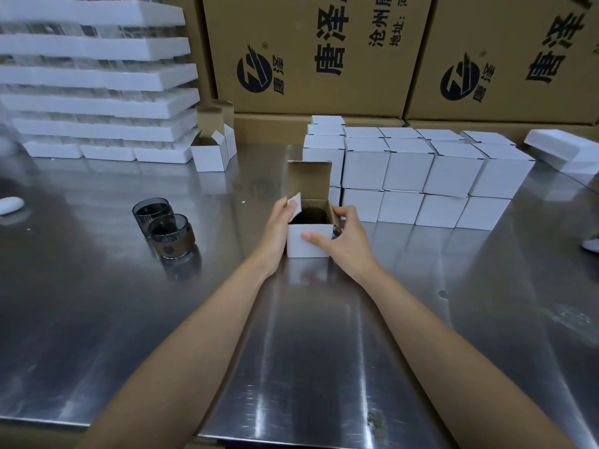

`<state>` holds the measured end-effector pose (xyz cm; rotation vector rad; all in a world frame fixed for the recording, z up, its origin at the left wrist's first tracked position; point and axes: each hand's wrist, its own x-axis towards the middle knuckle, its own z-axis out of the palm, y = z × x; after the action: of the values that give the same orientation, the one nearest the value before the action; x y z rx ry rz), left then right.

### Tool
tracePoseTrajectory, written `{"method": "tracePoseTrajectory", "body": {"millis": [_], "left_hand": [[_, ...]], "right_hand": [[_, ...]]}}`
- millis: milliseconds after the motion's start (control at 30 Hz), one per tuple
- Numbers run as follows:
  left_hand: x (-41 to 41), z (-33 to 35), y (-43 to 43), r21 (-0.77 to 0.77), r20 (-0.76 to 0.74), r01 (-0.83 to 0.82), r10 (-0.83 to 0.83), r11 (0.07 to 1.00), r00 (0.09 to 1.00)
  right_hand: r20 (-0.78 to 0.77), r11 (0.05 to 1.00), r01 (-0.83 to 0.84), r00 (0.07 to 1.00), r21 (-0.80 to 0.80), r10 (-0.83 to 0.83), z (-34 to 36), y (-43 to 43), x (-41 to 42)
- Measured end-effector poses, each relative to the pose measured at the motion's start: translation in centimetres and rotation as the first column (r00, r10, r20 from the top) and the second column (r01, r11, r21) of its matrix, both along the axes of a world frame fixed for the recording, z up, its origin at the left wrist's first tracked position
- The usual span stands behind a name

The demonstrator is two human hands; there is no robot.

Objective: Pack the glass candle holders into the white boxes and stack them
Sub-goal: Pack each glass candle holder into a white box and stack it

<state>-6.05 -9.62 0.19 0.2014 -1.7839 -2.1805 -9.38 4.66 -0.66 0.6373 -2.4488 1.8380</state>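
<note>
- Box [309,244]: upright at the middle of the table [308,351], top open, held between both hands.
- Candle holder [312,214]: already inside the box, dark rim just visible below the opening, standing upright, long axis vertical.
- Left grip [278,228]: closed on the box from the left, fingers pinching the left side flap [294,202]; flap partly raised and leaning inward.
- Right grip [346,243]: closed on the box from the right, thumb pressed flat against the near face, fingers curled over the right top edge; right side flap mostly hidden beneath them.
- Lid flap [309,179]: upright on the far edge, hinged on the side away from both grips, brown inner face toward the camera.
- Judged step in hand: closing. Side flaps to go down first, then the lid to come toward the body and tuck behind the near face.
- Stack of closed boxes [421,170]: two layers, behind and to the right of the box, close by; nearer the right grip, so that side judged the likelier carrier.
- Pair of unpacked candle holders [162,222]: on the table to the left, well apart from the box, nearer the left grip.
</note>
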Motion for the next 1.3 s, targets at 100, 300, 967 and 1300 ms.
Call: {"method": "tracePoseTrajectory", "body": {"millis": [100, 300, 967, 1300], "left_hand": [[0.0, 0.1, -0.2, -0.032, -0.007, 0.000, -0.001, 0.999, 1.000], [0.0, 0.5, -0.1, -0.057, 0.029, -0.070, 0.072, 0.996, 0.997], [0.4, 0.3, -0.1, -0.085, -0.093, -0.009, 0.001, 0.996, 0.996], [0.8, 0.5, 0.4, -0.185, -0.039, -0.054, 0.047, 0.981, 0.998]], "right_hand": [[0.084, 0.990, -0.029, 0.996, -0.136, 0.040, 0.2, 0.3, 0.1], [0.374, 0.763, 0.297, 0.924, -0.574, -0.078, 1.5, 0.9, -0.5], [0.285, 0.908, 0.069, 0.957, -0.414, 0.057, 1.8, -0.7, 0.2], [0.211, 0.917, -0.020, 0.971, -0.399, 0.113, 1.8, -0.2, 1.0]]}}
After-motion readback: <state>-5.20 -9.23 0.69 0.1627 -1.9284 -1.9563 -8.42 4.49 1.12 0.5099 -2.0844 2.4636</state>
